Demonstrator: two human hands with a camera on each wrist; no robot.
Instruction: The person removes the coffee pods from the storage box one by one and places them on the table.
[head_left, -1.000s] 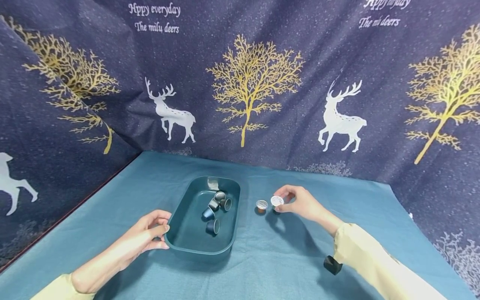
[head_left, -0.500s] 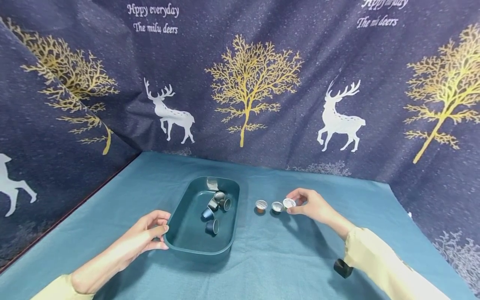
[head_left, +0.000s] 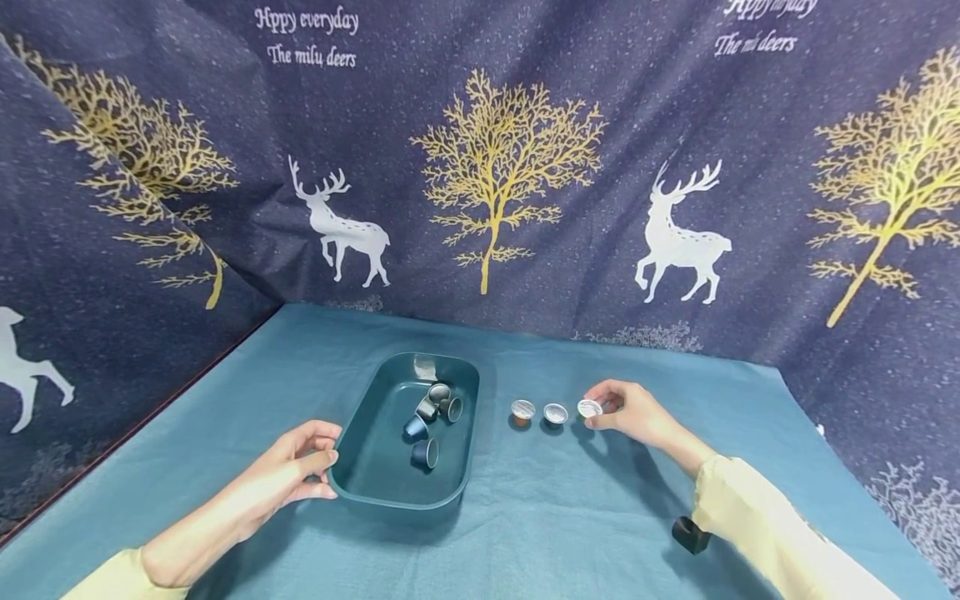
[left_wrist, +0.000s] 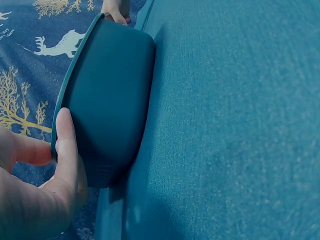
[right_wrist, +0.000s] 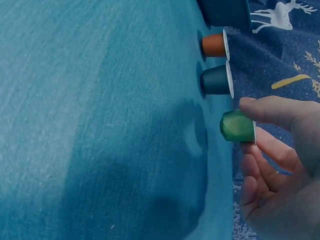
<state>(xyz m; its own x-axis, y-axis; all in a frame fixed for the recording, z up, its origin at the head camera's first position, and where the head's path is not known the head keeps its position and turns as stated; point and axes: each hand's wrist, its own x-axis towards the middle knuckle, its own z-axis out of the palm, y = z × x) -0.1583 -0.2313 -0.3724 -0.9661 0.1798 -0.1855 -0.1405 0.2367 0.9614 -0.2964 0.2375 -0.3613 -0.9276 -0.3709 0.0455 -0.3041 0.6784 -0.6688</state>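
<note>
My left hand (head_left: 302,460) grips the near left rim of a dark teal plastic bin (head_left: 403,505), thumb on the outside wall in the left wrist view. Inside the bin lie several coffee capsules (head_left: 425,454), blue, grey and dark. On the right, my right hand (head_left: 633,412) pinches a green coffee capsule (right_wrist: 238,126) between thumb and fingers, foil lid up. Its base is lifted off the cloth, with a shadow apart from it. To its left stand a dark teal capsule (right_wrist: 216,80) and an orange capsule (right_wrist: 213,45), both upright with foil lids up.
A blue cloth (head_left: 547,533) covers the table. Near my right sleeve lies a small black object (head_left: 690,535). Behind the table hangs a navy curtain (head_left: 570,250) printed with deer and trees.
My right hand has moved right, away from the two standing capsules, and holds the green capsule. The dark teal capsule stands uncovered where the hand was. The left hand and bin stay put.
</note>
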